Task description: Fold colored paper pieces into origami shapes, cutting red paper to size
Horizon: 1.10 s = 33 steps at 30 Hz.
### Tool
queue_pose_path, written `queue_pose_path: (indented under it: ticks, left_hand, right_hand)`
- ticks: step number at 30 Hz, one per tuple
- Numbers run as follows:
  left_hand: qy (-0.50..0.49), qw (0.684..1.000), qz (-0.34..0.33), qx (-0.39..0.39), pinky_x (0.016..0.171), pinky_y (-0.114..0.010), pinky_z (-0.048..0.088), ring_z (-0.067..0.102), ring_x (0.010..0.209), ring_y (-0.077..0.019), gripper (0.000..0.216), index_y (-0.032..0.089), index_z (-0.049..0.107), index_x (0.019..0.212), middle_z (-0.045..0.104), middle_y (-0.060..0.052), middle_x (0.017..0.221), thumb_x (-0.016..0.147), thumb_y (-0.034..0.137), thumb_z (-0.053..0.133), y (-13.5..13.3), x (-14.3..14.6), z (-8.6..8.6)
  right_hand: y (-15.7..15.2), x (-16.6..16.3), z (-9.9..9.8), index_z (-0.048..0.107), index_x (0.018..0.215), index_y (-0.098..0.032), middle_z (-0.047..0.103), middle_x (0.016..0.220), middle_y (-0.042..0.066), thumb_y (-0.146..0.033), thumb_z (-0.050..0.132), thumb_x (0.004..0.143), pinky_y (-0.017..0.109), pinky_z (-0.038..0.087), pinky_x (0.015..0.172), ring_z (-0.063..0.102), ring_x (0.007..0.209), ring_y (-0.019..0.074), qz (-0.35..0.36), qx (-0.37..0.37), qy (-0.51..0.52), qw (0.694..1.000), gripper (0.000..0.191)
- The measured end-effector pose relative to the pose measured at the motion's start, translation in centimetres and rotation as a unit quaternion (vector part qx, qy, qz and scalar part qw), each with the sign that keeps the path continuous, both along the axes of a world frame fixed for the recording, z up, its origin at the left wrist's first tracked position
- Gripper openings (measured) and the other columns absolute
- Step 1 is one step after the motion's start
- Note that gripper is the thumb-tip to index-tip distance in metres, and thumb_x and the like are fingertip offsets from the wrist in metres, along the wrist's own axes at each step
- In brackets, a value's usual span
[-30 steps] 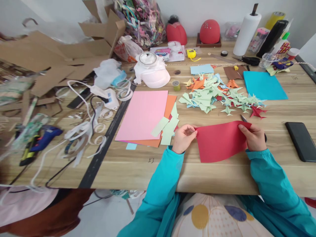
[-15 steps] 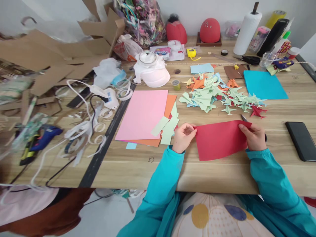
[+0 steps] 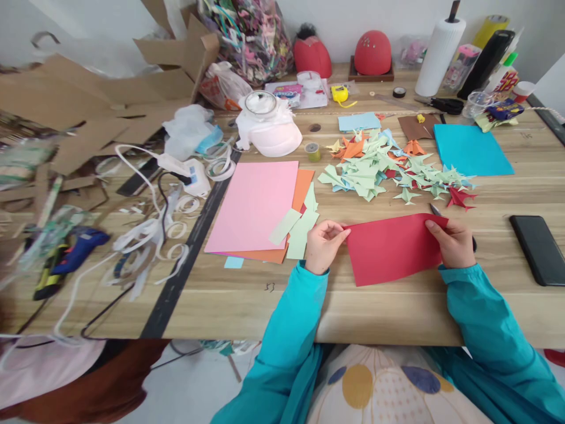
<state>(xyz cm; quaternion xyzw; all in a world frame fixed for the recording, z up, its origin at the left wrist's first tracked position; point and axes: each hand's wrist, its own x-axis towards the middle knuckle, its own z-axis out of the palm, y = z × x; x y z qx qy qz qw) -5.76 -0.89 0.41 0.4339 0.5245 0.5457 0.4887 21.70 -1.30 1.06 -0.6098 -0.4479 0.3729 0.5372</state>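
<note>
A red sheet of paper (image 3: 394,253) is stretched between my two hands above the wooden table. My left hand (image 3: 323,244) pinches its upper left corner between thumb and fingers. At the upper right corner, my right hand (image 3: 454,240) grips it with the thumb on top. Partly hidden behind that hand lies a pointed tool, perhaps scissors (image 3: 435,209). Just beyond the sheet is a heap of folded paper pieces (image 3: 366,168), mostly pale green, with some orange, blue and red. To the left are pale green strips (image 3: 301,235) and stacked pink paper (image 3: 256,203) over orange sheets.
A black phone (image 3: 537,249) lies at the right. Blue paper (image 3: 474,150) sits at the back right, near a white roll (image 3: 440,58). Leftward are a white cap (image 3: 270,132), a power strip (image 3: 194,176), tangled cords, a blue glue gun (image 3: 79,250) and cardboard (image 3: 101,88).
The view has shifted very slightly. Both hands hold the red sheet at the same corners, almost unmoved.
</note>
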Motion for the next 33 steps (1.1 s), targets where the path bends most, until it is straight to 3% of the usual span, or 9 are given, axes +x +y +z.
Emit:
queue_pose_path:
  ticks: [19, 25, 33]
  left_hand:
    - [0.004, 0.999, 0.041, 0.02, 0.054, -0.026, 0.053, 0.064, 0.063, -0.0145, 0.027, 0.017, 0.055, 0.063, 0.07, -0.004, 0.077, 0.062, 0.031, 0.078, -0.2, 0.26, 0.63]
    - [-0.02, 0.999, 0.049, 0.012, 0.047, -0.025, 0.051, 0.064, 0.057, -0.0144, 0.033, 0.019, 0.052, 0.068, 0.07, -0.003, 0.074, 0.065, 0.04, 0.077, -0.03, 0.23, 0.26]
    - [0.007, 0.999, 0.029, 0.034, 0.052, -0.025, 0.054, 0.067, 0.061, -0.0159, 0.029, 0.018, 0.057, 0.081, 0.071, -0.004, 0.075, 0.07, 0.04, 0.073, -0.01, 0.16, -0.02]
  right_hand:
    - [0.01, -0.27, 0.04, 0.076, 0.078, -0.022, 0.074, 0.071, 0.001, -0.04, 0.078, 0.067, 0.03, 0.056, 0.053, 0.066, 0.063, 0.0193, 0.007, -0.007, 0.007, 1.0, 0.021]
    - [0.02, -0.25, 0.22, 0.076, 0.078, -0.022, 0.074, 0.07, 0.001, -0.041, 0.078, 0.067, 0.03, 0.056, 0.052, 0.066, 0.061, 0.0194, 0.008, -0.01, 0.006, 1.0, 0.022]
    - [0.02, -0.37, 0.22, 0.076, 0.078, -0.022, 0.073, 0.069, 0.001, -0.042, 0.077, 0.067, 0.03, 0.056, 0.05, 0.066, 0.06, 0.0196, 0.015, -0.011, 0.004, 1.0, 0.023]
